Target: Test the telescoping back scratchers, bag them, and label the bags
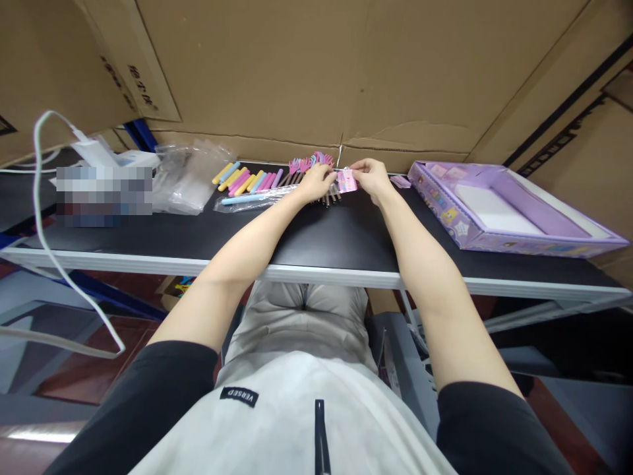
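A small pink printed card (347, 180) is held up between my two hands over the dark tabletop. My right hand (374, 179) pinches its right edge, fingers bent. At the card's left edge, the thumb and forefinger of my left hand (316, 183) close on it; the other fingers are partly hidden. Behind and beneath my left hand lie several pink and purple claw-headed back scratchers (321, 158) with thin rods. To their left is a row of yellow, blue, pink and purple handles (247, 181). A clear-wrapped piece with a blue handle (242, 199) lies in front.
Clear plastic bags (188, 181) are piled at left, near a white cable (37, 165). An open purple display box (465, 231) stands at right, with small pink cards (400, 181) beside it. Cardboard (306, 72) walls the back; a metal rail (336, 276) edges the table.
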`<state>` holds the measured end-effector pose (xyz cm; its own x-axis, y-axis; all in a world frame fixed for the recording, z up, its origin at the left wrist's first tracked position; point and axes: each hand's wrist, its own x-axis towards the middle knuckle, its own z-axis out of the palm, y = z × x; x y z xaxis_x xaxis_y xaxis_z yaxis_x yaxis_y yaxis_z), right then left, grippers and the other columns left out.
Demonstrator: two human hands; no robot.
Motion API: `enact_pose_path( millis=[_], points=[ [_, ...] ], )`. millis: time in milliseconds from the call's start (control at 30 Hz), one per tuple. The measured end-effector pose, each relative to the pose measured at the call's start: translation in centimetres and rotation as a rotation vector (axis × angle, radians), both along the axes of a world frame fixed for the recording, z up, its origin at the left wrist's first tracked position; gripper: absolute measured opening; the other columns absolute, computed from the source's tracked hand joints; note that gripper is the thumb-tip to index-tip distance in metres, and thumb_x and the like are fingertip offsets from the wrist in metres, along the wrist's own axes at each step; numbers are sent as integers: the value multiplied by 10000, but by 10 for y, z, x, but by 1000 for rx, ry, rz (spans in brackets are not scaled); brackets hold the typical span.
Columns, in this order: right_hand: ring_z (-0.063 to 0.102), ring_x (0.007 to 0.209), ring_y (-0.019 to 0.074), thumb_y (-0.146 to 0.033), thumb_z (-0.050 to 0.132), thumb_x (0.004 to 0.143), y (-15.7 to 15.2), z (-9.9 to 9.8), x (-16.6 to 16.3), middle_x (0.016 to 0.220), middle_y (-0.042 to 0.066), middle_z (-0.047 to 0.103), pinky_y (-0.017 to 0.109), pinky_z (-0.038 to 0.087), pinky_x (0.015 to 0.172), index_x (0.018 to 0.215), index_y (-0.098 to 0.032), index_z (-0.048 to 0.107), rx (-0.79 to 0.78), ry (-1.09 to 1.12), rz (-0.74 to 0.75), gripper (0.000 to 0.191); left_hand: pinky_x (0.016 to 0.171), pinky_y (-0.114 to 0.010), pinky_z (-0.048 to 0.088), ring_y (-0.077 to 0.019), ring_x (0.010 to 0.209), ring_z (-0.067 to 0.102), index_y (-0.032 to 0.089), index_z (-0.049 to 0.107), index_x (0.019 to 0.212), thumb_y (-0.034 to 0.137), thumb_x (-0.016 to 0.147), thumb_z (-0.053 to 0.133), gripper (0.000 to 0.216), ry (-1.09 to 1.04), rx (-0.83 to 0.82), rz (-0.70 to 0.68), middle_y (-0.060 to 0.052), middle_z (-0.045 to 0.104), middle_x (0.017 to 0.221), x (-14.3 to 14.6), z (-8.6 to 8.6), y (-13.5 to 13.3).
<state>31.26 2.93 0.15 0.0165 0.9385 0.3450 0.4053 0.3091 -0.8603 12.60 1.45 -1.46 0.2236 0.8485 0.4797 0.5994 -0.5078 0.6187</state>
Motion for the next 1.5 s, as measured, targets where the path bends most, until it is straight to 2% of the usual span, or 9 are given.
enact_pose_path(
  millis=[67,267,600,700,800,967,1233,1400,1500],
  points=[
    [681,913,217,-67,663,770,-2,2,-1,861,28,666,462,590,1000,857,-198,620,43,-59,13,164,1131,-408,482,-281,1153,675,192,631,870,158,1022,575,165,-56,-29,15,-118,727,1065,0,4,-1],
    [676,1004,233,-102,683,802,-11,7,-5,959,46,690,474,552,1072,910,-200,640,128,-195,18,152,1054,-376,514,-222,958,664,208,547,755,89,951,598,235,-201,-91,31,-40,683,866,-2,9,-6],
    [683,970,224,-22,744,783,-33,20,-19,866,32,665,425,571,1016,877,-186,655,16,-16,36,208,998,-370,539,-209,860,648,207,554,699,58,916,605,269,-325,-161,4,-4,605,719,-2,11,-9],
    [691,921,208,-31,782,791,-36,20,-22,845,34,682,400,583,981,855,-176,673,-22,59,56,192,980,-353,534,-201,844,632,202,556,681,45,912,604,283,-334,-171,22,-2,602,722,-2,13,-10],
    [664,772,171,-58,795,834,-40,20,-23,767,24,672,367,608,876,794,-171,664,-135,125,97,177,979,-340,523,-202,858,626,203,549,665,35,908,597,299,-344,-166,34,-7,604,732,0,14,-11],
    [591,628,129,-47,770,890,-47,23,-23,649,-4,615,310,604,719,714,-176,601,-273,184,97,276,952,-333,528,-193,836,613,207,539,664,42,918,580,305,-345,-162,16,2,588,723,0,12,-8],
    [582,597,98,-53,819,896,-53,24,-36,632,-26,594,249,562,676,702,-187,498,-322,263,63,399,978,-356,544,-200,876,631,210,539,683,67,889,583,254,-340,-136,1,-4,623,753,0,8,-4],
    [611,614,114,-160,851,905,-51,25,-29,662,-4,635,289,609,711,760,-181,576,-303,239,112,312,978,-339,533,-204,903,645,214,523,675,56,891,591,276,-352,-140,10,-12,640,777,1,10,-5],
    [638,627,130,-161,837,899,-50,27,-25,677,16,661,294,616,704,778,-174,624,-295,205,138,246,964,-322,527,-196,892,637,214,514,673,41,896,586,291,-350,-135,27,1,619,755,0,11,-6]
  ],
)
